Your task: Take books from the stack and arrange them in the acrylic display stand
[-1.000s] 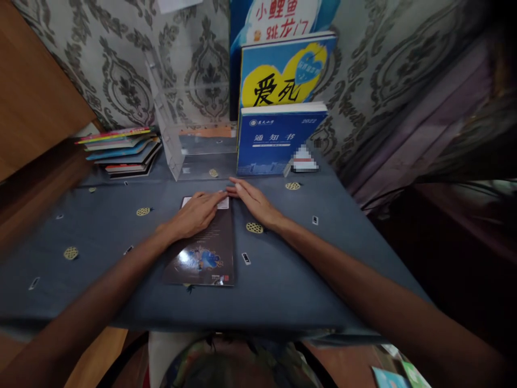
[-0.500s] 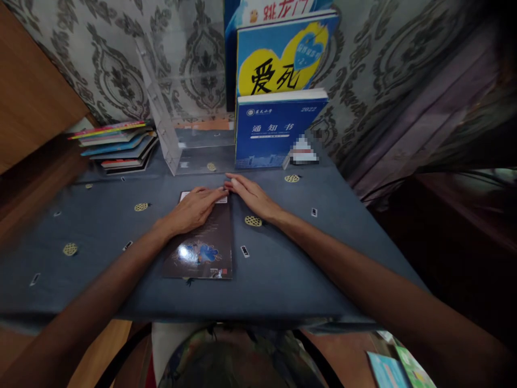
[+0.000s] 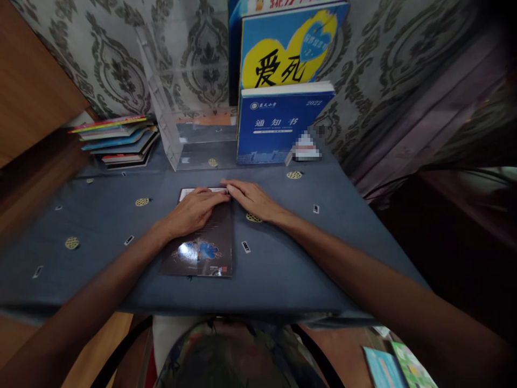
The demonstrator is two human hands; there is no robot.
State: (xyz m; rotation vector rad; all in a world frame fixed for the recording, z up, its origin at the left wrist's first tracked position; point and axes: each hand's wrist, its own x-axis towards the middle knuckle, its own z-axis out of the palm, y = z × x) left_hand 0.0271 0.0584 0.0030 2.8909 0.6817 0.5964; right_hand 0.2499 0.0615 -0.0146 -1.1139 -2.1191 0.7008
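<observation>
A thin dark brown book (image 3: pixel 214 231) with a blue picture and a glossy glare spot lies on the blue cloth-covered table. My left hand (image 3: pixel 198 209) rests flat across its upper part, fingers stretched to the right and holding nothing. At the top right corner of the book is my right hand (image 3: pixel 250 198), its outstretched fingers pointing left and close to my left fingertips. Whether they touch the book's edge is hard to tell. Behind my hands stands a clear rack (image 3: pixel 172 140) holding a blue booklet (image 3: pixel 278 143) upright in front.
A yellow and blue book (image 3: pixel 252 59) stands behind the booklet in the rack. To the left is a stack of books (image 3: pixel 121 143). A patterned curtain (image 3: pixel 117 64) hangs behind the table (image 3: pixel 291 280). More books (image 3: pixel 385 366) lie low at the bottom right.
My right hand has come slightly down and left to the book's top corner, its fingertips lower than before. My left hand stays on the book. The view has shifted a little.
</observation>
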